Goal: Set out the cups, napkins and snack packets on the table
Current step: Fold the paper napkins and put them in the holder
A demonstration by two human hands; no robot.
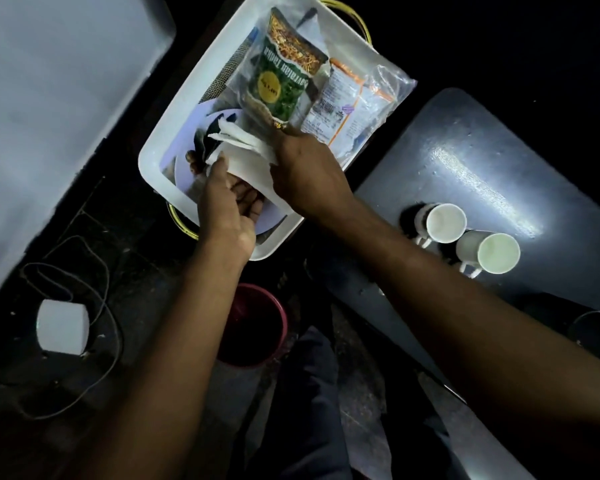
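A white tray (167,133) holds a green snack packet (284,81), a clear orange-trimmed packet (350,105) and a pale plate (184,157). Over the tray's near end both hands hold white napkins (243,157). My left hand (229,209) grips them from below with the thumb on top. My right hand (305,171) pinches their right edge. Two white cups (445,223) (496,252) stand side by side on the dark table (465,161) at the right.
A maroon bucket (257,323) sits on the floor below the tray. A white cylinder (61,327) and cables lie at lower left. A large pale surface (49,98) fills the upper left. A dark bowl (596,334) is at the right edge.
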